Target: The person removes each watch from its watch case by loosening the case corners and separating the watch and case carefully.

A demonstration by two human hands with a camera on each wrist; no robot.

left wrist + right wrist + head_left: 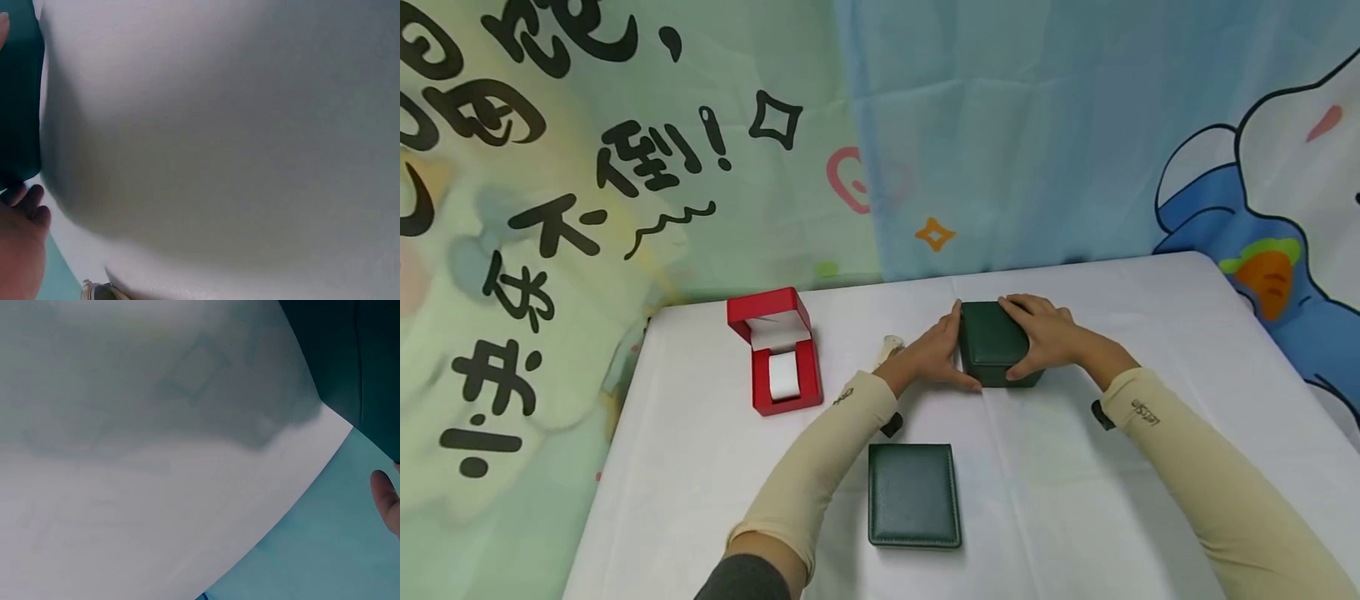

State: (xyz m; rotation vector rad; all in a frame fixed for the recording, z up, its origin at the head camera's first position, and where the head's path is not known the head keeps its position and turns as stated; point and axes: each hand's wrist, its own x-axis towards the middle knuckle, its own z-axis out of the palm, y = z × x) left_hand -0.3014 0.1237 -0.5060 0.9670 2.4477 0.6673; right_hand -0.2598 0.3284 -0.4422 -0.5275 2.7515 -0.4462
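A dark green box (992,337) stands on the white table between both hands. My left hand (932,354) holds its left side, fingertips at the back corner and thumb by the front edge. From the right, my right hand (1045,333) grips it with fingers at the back and thumb on the front. Part of the box (19,94) shows at the left edge of the left wrist view, with fingers (28,203) by its corner. In the right wrist view the box (337,356) fills the upper right corner, a fingertip (382,490) just below.
An open red box (808,375) with a white cushion (784,375) stands at the left. Nearer me lies a flat green square case (913,496) with a stitched edge. Behind my left wrist, a pale beige item (891,343) is partly hidden. Printed cloth (1037,125) hangs behind the table.
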